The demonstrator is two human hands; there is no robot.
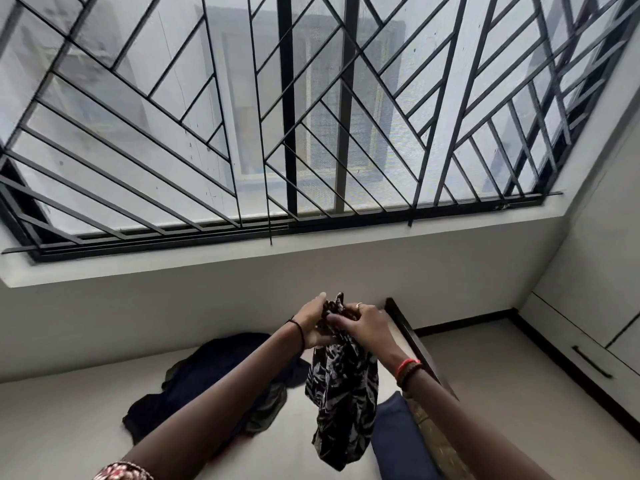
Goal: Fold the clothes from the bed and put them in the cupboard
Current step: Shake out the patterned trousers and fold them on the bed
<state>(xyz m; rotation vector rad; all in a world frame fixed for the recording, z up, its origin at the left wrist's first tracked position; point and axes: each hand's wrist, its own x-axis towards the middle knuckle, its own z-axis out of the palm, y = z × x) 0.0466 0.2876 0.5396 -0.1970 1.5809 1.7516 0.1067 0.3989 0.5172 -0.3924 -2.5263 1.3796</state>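
Both hands are up in front of me on the black-and-white patterned garment (343, 403). My left hand (311, 323) is curled round the gathered top from one side and my right hand (363, 323) pinches the same bunch from the other, so neither is open. The rest hangs in a twisted column over the bed (69, 427), w/ its low end near the navy pillow (398, 445); touching or not, I can't tell. Main risk, imo: I'm holding a wad, not corners or a seam. If I lay it down like this the fold comes out crooked & lumpy. If I let go w/ one hand to hunt for a hem, the weight could swing and slip out of the other. It would then drop onto the dark pile (207, 375) and the olive piece (266, 410) just beside it and get mixed in w/ the unfolded stuff. The hanging end could also drag over the pillow and re-twist. If I put it down too close to the bed frame (412, 334), it may slide off to the floor. The cupboard (588, 289) is well apart on my right and looks closed. Opening it takes a spare hand, and a one-handed carry could undo the fold.
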